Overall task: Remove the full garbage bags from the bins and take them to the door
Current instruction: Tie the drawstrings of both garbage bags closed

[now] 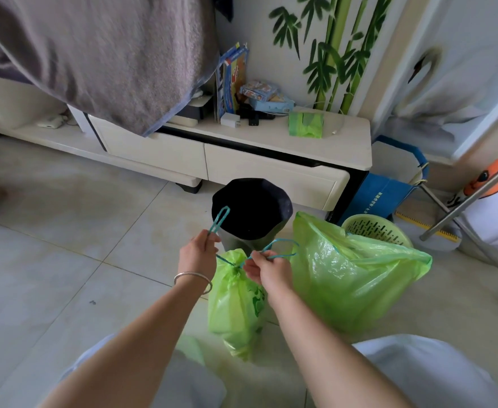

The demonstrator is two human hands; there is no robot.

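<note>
A: Nearest, what do the hands hold?

B: The left hand (198,254) and right hand (266,270) are each pinched shut on one loop of the teal drawstring (271,249), drawn apart above the cinched neck of the small, thin green plastic garbage bag (236,307) standing on the pale tiled floor (65,231) between the knees.

A: How would it handle?

B: Probably soft, slippery film, light to moderate in weight; the knotted drawstring looks the surest hold.

A: Farther off?

B: A larger green plastic garbage bag (350,278), slumped and unclosed, lies just right; behind both stands the dark round bin (252,206), then the slotted green plastic basket (374,229).
</note>
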